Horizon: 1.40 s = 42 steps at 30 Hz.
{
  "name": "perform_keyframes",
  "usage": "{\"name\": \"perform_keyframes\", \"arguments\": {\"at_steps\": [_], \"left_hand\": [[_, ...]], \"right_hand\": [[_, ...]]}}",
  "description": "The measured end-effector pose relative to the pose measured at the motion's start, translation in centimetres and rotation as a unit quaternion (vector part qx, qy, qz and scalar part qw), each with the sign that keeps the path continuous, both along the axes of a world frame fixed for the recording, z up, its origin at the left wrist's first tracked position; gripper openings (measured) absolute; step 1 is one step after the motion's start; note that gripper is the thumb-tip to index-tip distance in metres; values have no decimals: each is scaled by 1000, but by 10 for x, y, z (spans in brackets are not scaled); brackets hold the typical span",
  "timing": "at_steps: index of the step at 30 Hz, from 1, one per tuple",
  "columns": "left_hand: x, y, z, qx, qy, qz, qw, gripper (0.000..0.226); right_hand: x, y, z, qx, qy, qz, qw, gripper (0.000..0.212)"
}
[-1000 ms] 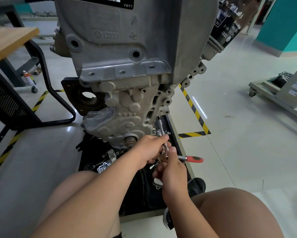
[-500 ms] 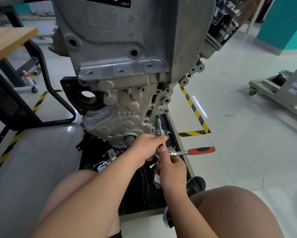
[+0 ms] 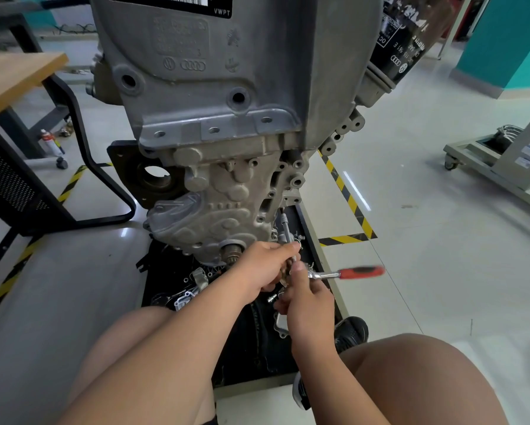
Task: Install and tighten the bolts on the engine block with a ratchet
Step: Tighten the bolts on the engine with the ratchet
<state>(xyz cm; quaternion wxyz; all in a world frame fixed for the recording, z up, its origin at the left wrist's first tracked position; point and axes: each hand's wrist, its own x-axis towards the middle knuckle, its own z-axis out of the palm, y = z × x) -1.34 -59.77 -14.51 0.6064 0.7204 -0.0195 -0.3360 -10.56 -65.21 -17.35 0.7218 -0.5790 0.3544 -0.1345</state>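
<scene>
Here, at the near right foot of the engine block (image 3: 227, 124), a left hand (image 3: 265, 266) pinches the extension bar (image 3: 287, 233) while the right hand (image 3: 308, 297) closes on the red-handled ratchet (image 3: 346, 273), tightening apparently midway; many holes remain empty.

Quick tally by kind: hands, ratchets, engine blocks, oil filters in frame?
hands: 2, left and right
ratchet: 1
engine block: 1
oil filter: 1
Total: 5
</scene>
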Motion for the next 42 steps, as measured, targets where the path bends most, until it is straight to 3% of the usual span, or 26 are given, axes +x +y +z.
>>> {"name": "perform_keyframes", "arguments": {"at_steps": [4,10,13,16,18,20,24,28,31,35,39,42], "left_hand": [[-3,-1,3,-11,9,-24,1000,24],[-4,-2,3,-1,-3,-31,1000,25],[-4,-1,-2,6,-8,-7,1000,23],[-1,1,-5,30,-20,7,999,22],[1,2,-5,33,-22,7,999,24],[1,1,-5,30,-15,6,999,24],[0,1,-2,14,2,-4,1000,25],[-2,0,1,-3,25,-37,999,24],[-4,-1,-1,-3,24,-61,998,21],[-3,0,-5,25,-14,-32,999,19],[-3,0,-9,36,-19,-7,999,21],[-1,1,-11,52,-29,1,998,22]], "right_hand": [[6,0,7,258,-15,-30,966,57],[4,2,6,298,-21,27,954,67],[3,3,6,259,-7,36,965,63],[0,2,1,26,25,39,999,56],[-2,1,-1,-133,41,34,990,48],[-2,0,-2,-190,36,14,981,40],[-1,-1,-4,-155,14,-6,988,41],[1,-1,0,15,-2,1,1000,57],[5,-2,2,198,11,10,980,66],[5,5,2,288,-11,24,957,73],[5,4,2,243,3,29,970,65],[2,2,-5,45,24,24,998,51]]}}
